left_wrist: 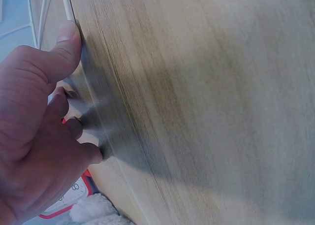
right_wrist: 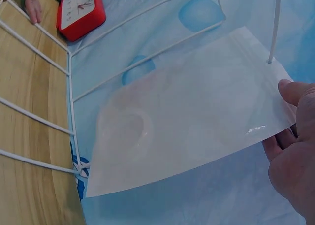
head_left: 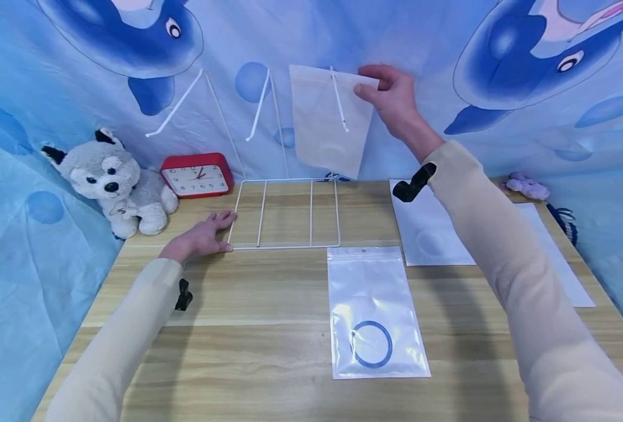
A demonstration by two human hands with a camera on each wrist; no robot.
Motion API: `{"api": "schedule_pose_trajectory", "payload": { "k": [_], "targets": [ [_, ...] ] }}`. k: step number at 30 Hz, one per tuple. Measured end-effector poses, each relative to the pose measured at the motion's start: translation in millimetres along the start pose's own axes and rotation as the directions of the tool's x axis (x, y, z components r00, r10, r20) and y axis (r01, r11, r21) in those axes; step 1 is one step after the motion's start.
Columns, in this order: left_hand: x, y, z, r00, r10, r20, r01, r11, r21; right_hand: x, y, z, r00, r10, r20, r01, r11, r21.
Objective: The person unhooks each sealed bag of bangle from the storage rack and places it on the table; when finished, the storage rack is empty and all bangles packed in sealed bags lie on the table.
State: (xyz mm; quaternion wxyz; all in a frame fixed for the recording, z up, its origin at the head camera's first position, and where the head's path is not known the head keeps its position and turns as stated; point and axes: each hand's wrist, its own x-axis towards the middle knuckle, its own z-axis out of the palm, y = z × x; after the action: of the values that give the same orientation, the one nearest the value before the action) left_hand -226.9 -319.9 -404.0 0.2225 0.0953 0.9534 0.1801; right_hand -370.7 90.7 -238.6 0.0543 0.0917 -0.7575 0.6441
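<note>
A white wire display rack (head_left: 285, 247) with upright prongs stands at the back of the table. My left hand (head_left: 206, 235) rests at the left side of its base, fingers spread over the side wire. In the left wrist view the thumb (left_wrist: 69, 40) presses against the white wire. My right hand (head_left: 395, 99) pinches the top right corner of a white zip bag (head_left: 327, 123) between thumb and fingers. The rack's right prong (right_wrist: 274, 28) passes through the bag near its top edge, and the bag hangs down from it. A faint ring shape shows in the bag.
A clear-fronted zip bag (head_left: 364, 287) with a dark ring inside lies in front of the rack. More white bags (head_left: 432, 234) lie at the right, partly under my right arm. A red clock (head_left: 197, 176), a plush husky (head_left: 116, 181) and a purple toy (head_left: 527, 186) stand along the back.
</note>
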Motion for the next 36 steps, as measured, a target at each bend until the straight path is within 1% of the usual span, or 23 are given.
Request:
{"api": "schedule_pose_trajectory", "payload": {
  "k": [5, 13, 17, 23, 31, 36],
  "targets": [
    [0.8, 0.1, -2.2, 1.0, 0.007, -0.001, -0.007, 1.0, 0.002, 3.1, -1.8, 4.4, 1.0, -0.009, 0.013, 0.009, 0.999, 0.032],
    [1.9, 0.5, -3.6, 1.0, 0.011, -0.001, -0.011, 1.0, -0.002, 6.4, -5.2, 9.7, 0.999, 0.02, 0.038, -0.025, 0.99, 0.137],
    [0.9, 1.0, -4.5, 1.0, 0.0, 0.001, 0.0, 1.0, -0.006, 7.9, -3.7, 9.1, 0.998, 0.013, 0.056, -0.021, 0.99, 0.139],
    [-0.2, 1.2, -4.1, 1.0, -0.001, 0.004, 0.001, 1.0, -0.01, 8.0, -4.1, 10.2, 0.997, 0.036, 0.064, -0.047, 0.981, 0.189],
    [-2.4, -0.1, -1.7, 1.0, 0.004, 0.005, -0.004, 1.0, -0.009, 7.6, -4.6, 13.3, 0.997, 0.053, 0.059, -0.063, 0.98, 0.191],
    [-3.5, -0.3, -0.7, 1.0, 0.0, 0.006, 0.0, 1.0, -0.011, 8.2, -4.0, 14.4, 0.997, 0.052, 0.054, -0.06, 0.984, 0.168]
  ]
}}
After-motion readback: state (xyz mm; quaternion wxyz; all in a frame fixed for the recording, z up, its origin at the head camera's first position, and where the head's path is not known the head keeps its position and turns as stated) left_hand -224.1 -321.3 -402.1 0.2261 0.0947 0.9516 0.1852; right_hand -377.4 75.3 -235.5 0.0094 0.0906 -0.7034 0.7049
